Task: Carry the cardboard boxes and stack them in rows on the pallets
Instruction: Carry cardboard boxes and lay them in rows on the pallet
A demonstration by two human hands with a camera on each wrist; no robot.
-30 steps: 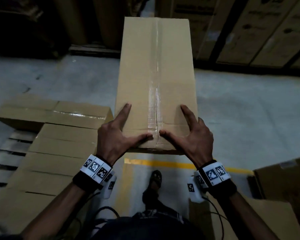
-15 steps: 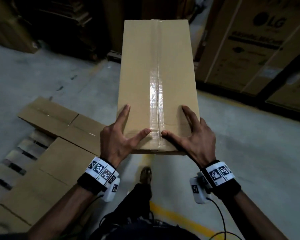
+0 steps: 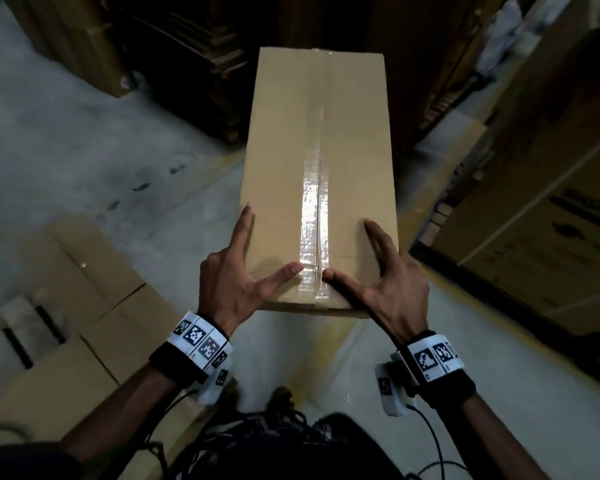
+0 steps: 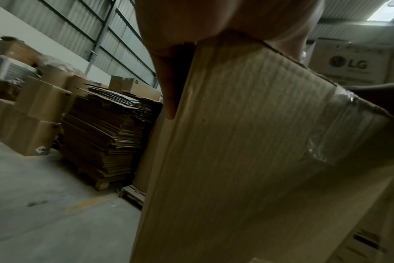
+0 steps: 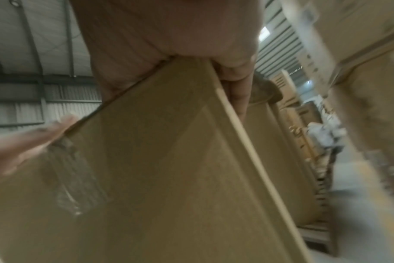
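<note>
A long taped cardboard box [image 3: 319, 150] is held up off the floor, pointing away from me. My left hand [image 3: 236, 278] grips its near left corner, thumb lying on top by the tape and index finger along the left edge. My right hand [image 3: 392, 282] grips the near right corner the same way. The wrist views show the box's end face [image 4: 247, 142] [image 5: 169, 160] close up, with the left fingers [image 4: 169, 80] down its side; the fingers beneath are hidden. Flat cardboard boxes [image 3: 94, 271] lie in a row on a wooden pallet [image 3: 11, 334] at the lower left.
Tall printed cartons [image 3: 551, 220] wall off the right side. A dark stack of flattened cardboard [image 4: 108, 128] on a pallet stands ahead left. Grey concrete floor [image 3: 66, 150] lies open to the left. My foot [image 3: 281, 396] is below the box.
The view has swung round: the pallet boxes slid to the lower left and the tall cartons came closer on the right. Both hands hold the box as before.
</note>
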